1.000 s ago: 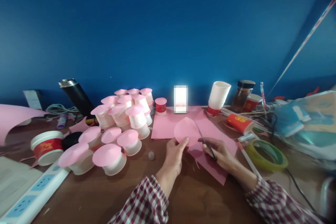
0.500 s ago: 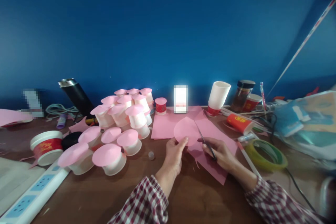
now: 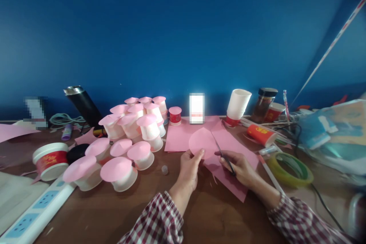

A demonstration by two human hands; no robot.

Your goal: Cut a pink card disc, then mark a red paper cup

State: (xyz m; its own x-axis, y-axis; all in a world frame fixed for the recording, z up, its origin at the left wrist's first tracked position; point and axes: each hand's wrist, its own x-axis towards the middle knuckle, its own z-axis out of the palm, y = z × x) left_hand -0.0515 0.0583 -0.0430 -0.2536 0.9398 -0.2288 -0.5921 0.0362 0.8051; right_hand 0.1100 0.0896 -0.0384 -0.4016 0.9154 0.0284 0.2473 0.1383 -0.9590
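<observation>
A round piece of pink paper (image 3: 201, 141) is pinched between the thumb and fingers of my left hand (image 3: 191, 166). My right hand (image 3: 238, 166) is closed around dark-handled scissors (image 3: 226, 159), whose blades point up and left along the right edge of that round piece. Beneath both hands lie larger pink sheets (image 3: 180, 137), one reaching toward me at an angle. To the left stand several small white cups with pink paper cone tops (image 3: 116, 168), some of them stacked. A small red cup with a pink top (image 3: 175, 116) stands behind the sheets.
On the right are stacked white paper cups (image 3: 238, 101), a red cup on its side (image 3: 260, 135), a roll of yellow-green tape (image 3: 290, 169) and a plastic bag (image 3: 334, 133). At left are a power strip (image 3: 34, 213), a large red-and-white cup (image 3: 51, 162) and a black flask (image 3: 84, 105).
The round pink paper has shifted very slightly left in my left hand. The scissors' blades have moved slightly left too; both hands stay almost where they were.
</observation>
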